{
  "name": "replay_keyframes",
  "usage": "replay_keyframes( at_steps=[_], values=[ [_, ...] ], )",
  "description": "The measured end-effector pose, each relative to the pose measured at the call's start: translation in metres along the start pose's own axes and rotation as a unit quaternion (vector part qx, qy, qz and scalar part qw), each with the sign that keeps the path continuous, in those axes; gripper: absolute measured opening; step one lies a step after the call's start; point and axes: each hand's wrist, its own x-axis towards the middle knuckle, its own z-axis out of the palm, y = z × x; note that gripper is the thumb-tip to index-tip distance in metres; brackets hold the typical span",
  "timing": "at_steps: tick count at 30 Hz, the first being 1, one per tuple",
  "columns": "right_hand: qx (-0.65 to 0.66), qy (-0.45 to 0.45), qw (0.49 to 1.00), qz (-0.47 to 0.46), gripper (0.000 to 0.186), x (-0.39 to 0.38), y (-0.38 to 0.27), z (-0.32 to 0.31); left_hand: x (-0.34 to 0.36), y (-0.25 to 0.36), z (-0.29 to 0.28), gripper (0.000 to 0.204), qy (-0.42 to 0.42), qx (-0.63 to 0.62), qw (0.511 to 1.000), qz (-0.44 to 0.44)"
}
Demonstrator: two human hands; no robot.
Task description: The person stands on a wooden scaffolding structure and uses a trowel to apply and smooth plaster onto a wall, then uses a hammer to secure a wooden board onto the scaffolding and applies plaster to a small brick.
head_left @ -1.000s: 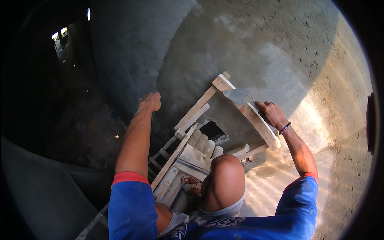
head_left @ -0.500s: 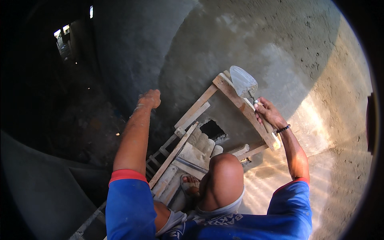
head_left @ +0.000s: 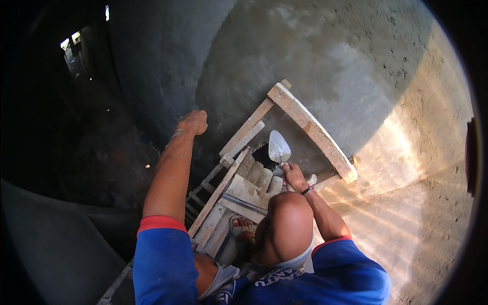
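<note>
My right hand [head_left: 295, 175] is closed round the handle of a trowel [head_left: 279, 146]. Its pale, rounded blade points away from me, over the scaffold's dark gap and inside the wooden frame [head_left: 310, 129]. To the left, my left hand [head_left: 193, 122] is held out in a fist near the smooth grey wall. Its curled fingers face away, so anything inside them is hidden. Wet, darker plaster [head_left: 269, 56] covers the wall ahead of both hands.
Below me is a scaffold of planks [head_left: 216, 195] and round poles [head_left: 259, 175], with my sandalled foot [head_left: 242, 227] on it. My bent knee [head_left: 291, 216] rises beside the right hand. A dark drop lies left. Sunlit rough wall [head_left: 437, 122] stands right.
My right hand has brought the trowel from the frame's right bar down and left, nearer my knee. The left hand stays almost where it was, still in a fist.
</note>
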Motion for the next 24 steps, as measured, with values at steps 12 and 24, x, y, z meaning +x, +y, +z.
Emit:
replay_keyframes(
  at_steps=[12,24],
  values=[
    [-0.113,0.195,0.947,-0.229,0.048,-0.091,-0.055,-0.051,0.022,-0.009,0.013,0.033,-0.018,-0.019,0.999,0.021],
    [-0.215,0.268,0.924,-0.168,0.037,-0.074,-0.034,-0.095,0.021,-0.009,0.011,0.034,-0.012,-0.013,1.0,0.011]
  ],
)
